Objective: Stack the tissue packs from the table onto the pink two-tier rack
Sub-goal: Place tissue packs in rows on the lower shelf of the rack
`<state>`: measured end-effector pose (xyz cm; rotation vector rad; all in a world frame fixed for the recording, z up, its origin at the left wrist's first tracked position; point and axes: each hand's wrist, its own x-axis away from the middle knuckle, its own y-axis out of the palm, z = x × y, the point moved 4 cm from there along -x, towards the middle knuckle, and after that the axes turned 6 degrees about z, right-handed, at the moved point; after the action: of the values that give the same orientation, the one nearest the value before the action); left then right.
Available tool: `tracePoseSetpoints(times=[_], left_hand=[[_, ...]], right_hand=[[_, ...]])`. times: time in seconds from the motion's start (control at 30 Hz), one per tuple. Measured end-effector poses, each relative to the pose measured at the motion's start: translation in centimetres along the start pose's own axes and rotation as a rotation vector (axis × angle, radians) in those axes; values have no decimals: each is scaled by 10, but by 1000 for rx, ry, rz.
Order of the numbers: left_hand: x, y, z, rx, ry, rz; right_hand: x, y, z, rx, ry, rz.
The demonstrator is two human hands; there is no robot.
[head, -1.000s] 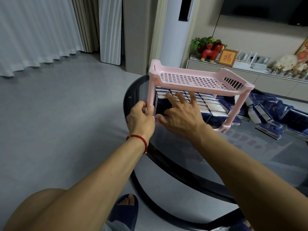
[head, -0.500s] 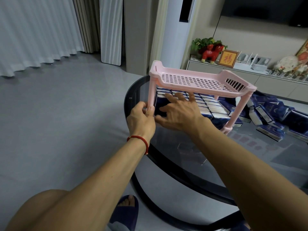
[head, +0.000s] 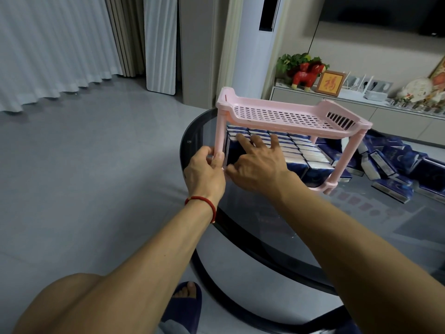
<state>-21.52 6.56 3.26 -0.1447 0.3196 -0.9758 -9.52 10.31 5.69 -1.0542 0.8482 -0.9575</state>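
Note:
The pink two-tier rack (head: 284,116) stands on the round glass table (head: 361,225). Its lower tier holds several blue-and-white tissue packs (head: 305,155) packed in rows; its perforated top tier is bare. My left hand (head: 204,169) grips the rack's near-left leg between thumb and fingers. My right hand (head: 260,165) reaches under the top tier with spread, straight fingers that press on the nearest packs. More tissue packs (head: 395,169) lie loose in a heap on the table to the right of the rack.
A low cabinet (head: 361,104) with a red horse figure, a framed picture and ornaments runs behind the table. A tall white floor unit stands behind the rack. Grey floor and curtains lie to the left. My knee and slippered foot are below.
My right hand's fingers have slid a little further in over the packs on the lower tier. My left hand still grips the leg; the rack has not visibly moved.

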Motion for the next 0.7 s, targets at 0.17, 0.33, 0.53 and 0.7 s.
tracePoseSetpoints(times=[0.17,0.33,0.53,0.7], left_hand=[[0,0,-1,-1,-10,-12],[0,0,-4,26,-3,3],[7,4,-12,35,-22,-30],[9,0,-19,40,-30,-10]], right_hand=[[1,4,-2,35,-1,10],[13,-6,-1,-55,-74,162],[73,-3,16,-216,-279,368],[130,10,46,-249,-385,435]])
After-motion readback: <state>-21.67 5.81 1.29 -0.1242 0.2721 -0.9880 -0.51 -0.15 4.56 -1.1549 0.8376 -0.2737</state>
